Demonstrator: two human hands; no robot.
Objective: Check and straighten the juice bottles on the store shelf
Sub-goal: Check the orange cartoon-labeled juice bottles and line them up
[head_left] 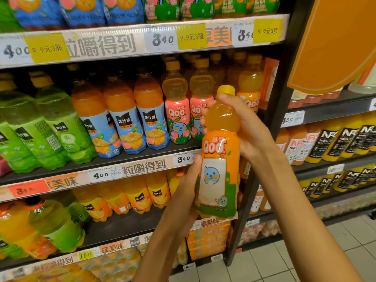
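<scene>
Two hands hold one orange Qoo bottle (220,155) out in front of the store shelf (114,159), clear of the rows. Our left hand (190,190) grasps the lower part of the bottle, thumb pressed on the label beside the blue cartoon face, while our right hand (242,127) curls round the bulging upper part just under the yellow cap (225,90). We see the bottle upright, tilted slightly, with its label facing us.

Farther back on the middle shelf, left of the held bottle, stand two pink Qoo bottles (178,119), then three blue-labelled orange juice bottles (126,119), then green bottles (50,123) at the far left. Just behind our right hand sits another orange Qoo bottle (250,92). To the right, on a neighbouring rack, stand black-labelled NFC bottles (345,139).
</scene>
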